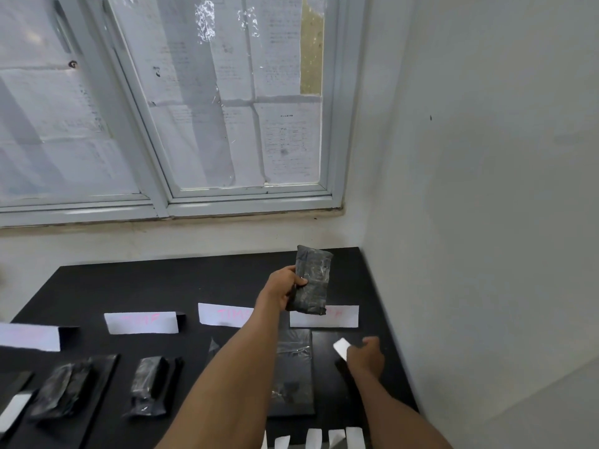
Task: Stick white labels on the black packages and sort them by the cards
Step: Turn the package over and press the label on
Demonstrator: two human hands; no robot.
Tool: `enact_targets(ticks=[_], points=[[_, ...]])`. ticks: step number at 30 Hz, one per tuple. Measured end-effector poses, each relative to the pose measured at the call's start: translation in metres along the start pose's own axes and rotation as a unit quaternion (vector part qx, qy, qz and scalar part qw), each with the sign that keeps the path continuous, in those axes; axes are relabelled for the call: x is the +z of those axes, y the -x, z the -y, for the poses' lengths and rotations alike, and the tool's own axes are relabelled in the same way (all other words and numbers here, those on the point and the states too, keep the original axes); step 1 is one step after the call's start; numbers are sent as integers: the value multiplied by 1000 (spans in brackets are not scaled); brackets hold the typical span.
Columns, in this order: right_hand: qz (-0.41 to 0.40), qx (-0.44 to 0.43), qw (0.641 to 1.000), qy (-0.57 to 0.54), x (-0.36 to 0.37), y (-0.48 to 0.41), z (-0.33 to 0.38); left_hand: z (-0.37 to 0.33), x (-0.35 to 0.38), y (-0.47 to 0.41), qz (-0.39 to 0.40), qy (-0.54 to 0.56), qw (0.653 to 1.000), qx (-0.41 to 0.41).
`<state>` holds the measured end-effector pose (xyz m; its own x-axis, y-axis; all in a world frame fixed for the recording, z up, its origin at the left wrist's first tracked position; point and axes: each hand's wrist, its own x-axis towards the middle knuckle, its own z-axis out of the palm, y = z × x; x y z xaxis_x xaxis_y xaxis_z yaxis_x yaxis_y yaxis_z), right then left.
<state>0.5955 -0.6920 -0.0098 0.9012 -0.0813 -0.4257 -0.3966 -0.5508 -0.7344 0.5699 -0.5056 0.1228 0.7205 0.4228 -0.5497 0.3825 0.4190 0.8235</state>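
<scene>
At 6 o'clock, spare label strips [314, 438] lie in a row on the near edge of the bench [129, 280]. Just beyond, at 4 o'clock, the right hand [368, 356] pinches a white label [342, 348], blurred. At 8 o'clock, two wrapped packages [64, 385] lie side by side. A flat package [295, 367] lies near centre. Farther back, white cards [141, 322] with pink writing form a row. Toward 12 o'clock, the left hand [280, 286] grips a black package [312, 280], held clear of the bench. A papered window [227, 108] is behind.
</scene>
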Motion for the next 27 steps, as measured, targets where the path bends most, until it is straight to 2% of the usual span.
enact_targets(ticks=[2, 5, 11, 16, 22, 27], points=[[-34, 3, 996, -86, -11, 2, 32, -6, 0, 5, -14, 18, 1000, 2], [-75, -37, 977, -195, -31, 15, 91, -21, 0, 14, -43, 58, 997, 1], [-54, -142, 928, -339, -47, 57, 197, -67, -5, 38, -49, 95, 993, 44], [-29, -220, 914, -339, -28, 112, 242, -94, -23, 60, -59, 121, 987, 84], [15, -210, 904, -372, 12, 180, 261, -117, -69, 94, -49, 144, 981, 119], [21, -225, 878, -422, 30, 230, 274, -124, -111, 122, -61, 169, 976, 126]])
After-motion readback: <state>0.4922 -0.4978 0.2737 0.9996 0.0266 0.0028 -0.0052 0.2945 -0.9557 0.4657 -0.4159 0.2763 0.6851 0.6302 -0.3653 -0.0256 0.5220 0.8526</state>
